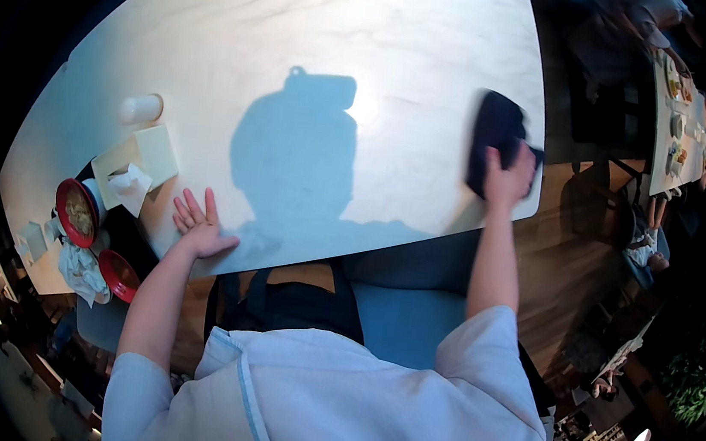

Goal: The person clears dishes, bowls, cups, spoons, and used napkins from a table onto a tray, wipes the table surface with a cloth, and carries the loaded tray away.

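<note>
My right hand [513, 173] presses on a dark folded cloth [494, 138] near the right end of the pale marble-look table [409, 52]; the cloth's edges are slightly blurred. Towards the near left edge, my left hand [197, 227] rests on the tabletop with its fingers spread, holding nothing. Just beyond it stands a pale tissue box [157, 151] with a white tissue [130, 187] sticking out. A white cylindrical container [141, 109] is beside the box. The shadow of a head falls across the middle of the table.
At the left are a red bowl with food remains [77, 213], another red bowl [119, 275] and crumpled tissues [84, 273]. A blue seat [407, 323] is below the near edge. Several people are around another table [688, 136] bearing dishes at the far right.
</note>
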Action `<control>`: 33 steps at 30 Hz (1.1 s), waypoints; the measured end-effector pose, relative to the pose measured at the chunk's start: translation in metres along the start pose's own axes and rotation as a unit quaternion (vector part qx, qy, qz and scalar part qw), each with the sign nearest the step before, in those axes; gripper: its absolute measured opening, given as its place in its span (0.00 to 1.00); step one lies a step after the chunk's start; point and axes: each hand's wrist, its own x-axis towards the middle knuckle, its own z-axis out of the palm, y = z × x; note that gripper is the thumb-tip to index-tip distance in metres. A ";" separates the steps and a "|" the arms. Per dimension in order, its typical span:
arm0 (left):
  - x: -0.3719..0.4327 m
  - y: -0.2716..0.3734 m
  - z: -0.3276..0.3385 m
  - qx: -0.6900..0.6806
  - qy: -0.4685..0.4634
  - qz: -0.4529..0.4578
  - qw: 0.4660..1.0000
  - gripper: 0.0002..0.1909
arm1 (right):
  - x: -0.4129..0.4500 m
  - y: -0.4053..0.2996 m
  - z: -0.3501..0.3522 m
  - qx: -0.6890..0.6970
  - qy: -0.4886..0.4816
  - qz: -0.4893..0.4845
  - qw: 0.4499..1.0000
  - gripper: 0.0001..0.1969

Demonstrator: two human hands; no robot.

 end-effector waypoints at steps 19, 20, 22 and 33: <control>-0.033 -0.044 0.054 -0.300 0.193 0.427 0.831 0.38 | -0.239 -0.089 0.032 -0.118 -0.037 -0.121 0.985 0.38; -0.044 -0.054 0.066 -0.331 0.228 0.465 0.789 0.34 | -0.252 -0.100 0.033 -0.130 -0.054 -0.132 0.981 0.38; -0.061 -0.078 0.095 -0.359 0.202 0.509 0.756 0.29 | -0.288 -0.126 0.044 -0.115 -0.076 -0.186 0.973 0.37; -0.072 -0.279 0.337 -0.699 0.144 0.233 0.661 0.25 | -0.416 -0.315 0.080 0.209 -0.223 -0.295 0.905 0.39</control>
